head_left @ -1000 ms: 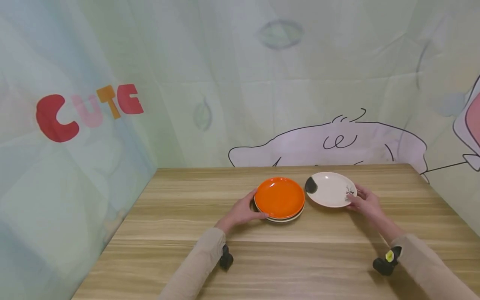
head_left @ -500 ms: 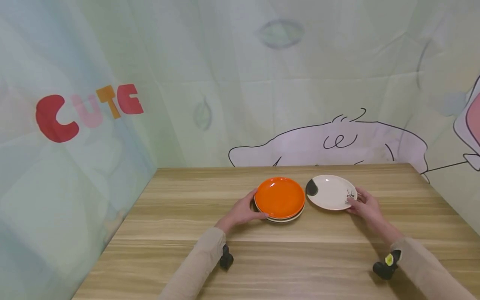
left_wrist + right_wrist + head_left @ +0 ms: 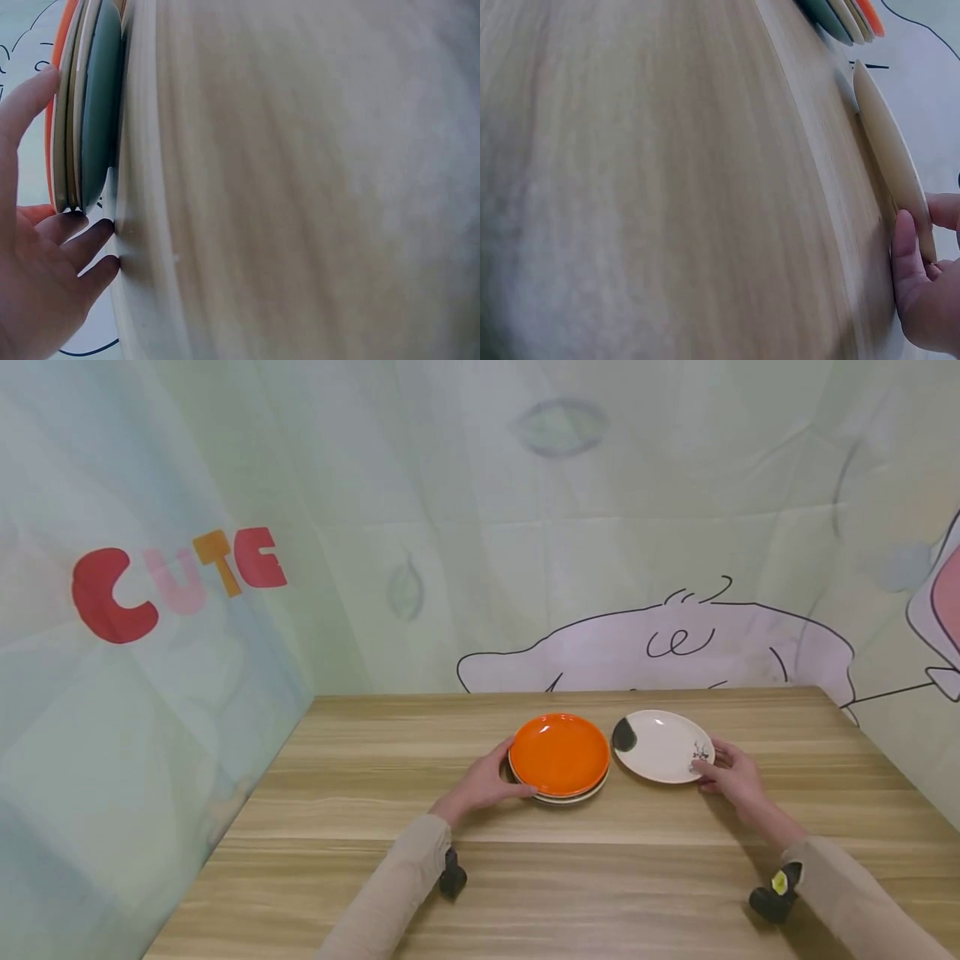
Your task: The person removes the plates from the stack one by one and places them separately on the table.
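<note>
A stack of plates sits on the wooden table, with a glossy orange plate [image 3: 559, 755] on top. The left wrist view shows pale rims below it and a dark green plate [image 3: 103, 105] at the bottom. My left hand [image 3: 485, 779] holds the stack's left side, thumb at the near rim and fingers spread along the edge. To the right of the stack is a white plate [image 3: 660, 747] with a black patch and a small branch print. My right hand [image 3: 735, 777] pinches its right rim, thumb on top, a finger [image 3: 905, 240] underneath.
The wooden table [image 3: 525, 893] extends toward me and to both sides. Behind it hangs a printed curtain [image 3: 420, 527] with a cartoon outline. Each wrist carries a black camera, such as the right wrist camera [image 3: 772, 902].
The white plate has come slightly nearer to me and lower, with my right hand still on its rim. My left hand and the stack look unmoved.
</note>
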`<state>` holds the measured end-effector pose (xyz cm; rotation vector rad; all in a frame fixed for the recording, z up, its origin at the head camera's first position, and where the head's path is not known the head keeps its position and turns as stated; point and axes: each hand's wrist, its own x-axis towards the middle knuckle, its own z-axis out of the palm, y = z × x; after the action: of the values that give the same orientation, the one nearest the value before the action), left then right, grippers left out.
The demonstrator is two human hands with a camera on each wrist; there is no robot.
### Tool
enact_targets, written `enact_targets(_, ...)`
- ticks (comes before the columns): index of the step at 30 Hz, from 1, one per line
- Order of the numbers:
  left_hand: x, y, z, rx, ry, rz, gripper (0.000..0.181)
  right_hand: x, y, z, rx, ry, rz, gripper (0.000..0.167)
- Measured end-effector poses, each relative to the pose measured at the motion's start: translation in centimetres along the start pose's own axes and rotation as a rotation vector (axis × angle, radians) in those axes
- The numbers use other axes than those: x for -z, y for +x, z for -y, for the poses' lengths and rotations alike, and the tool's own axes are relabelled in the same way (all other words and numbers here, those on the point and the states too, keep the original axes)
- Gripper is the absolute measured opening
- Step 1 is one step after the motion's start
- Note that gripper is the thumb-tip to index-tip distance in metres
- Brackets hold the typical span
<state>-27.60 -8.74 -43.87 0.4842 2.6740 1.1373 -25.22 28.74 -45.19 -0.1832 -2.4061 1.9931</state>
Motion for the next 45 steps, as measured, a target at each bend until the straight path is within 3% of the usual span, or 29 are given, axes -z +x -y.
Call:
enact_targets(23, 0.0, 0.0, 0.0, -0.015, -0.013, -0.003, 0.097, 0.4, 0.2, -0.3, -0.019, -0.111, 0.015, 0.069)
enact_targets(32, 0.0, 0.1, 0.0, 0.007, -0.006, -0.002, 0.097, 0.6, 0.1, -0.3, 0.011, -0.079, 0.005, 0.066)
enact_targets(45, 0.0, 0.2, 0.0, 0.019, 0.013, 0.000, 0.098, 1.3, -0.6, 0.6, 0.074, -0.122, -0.031, 0.062)
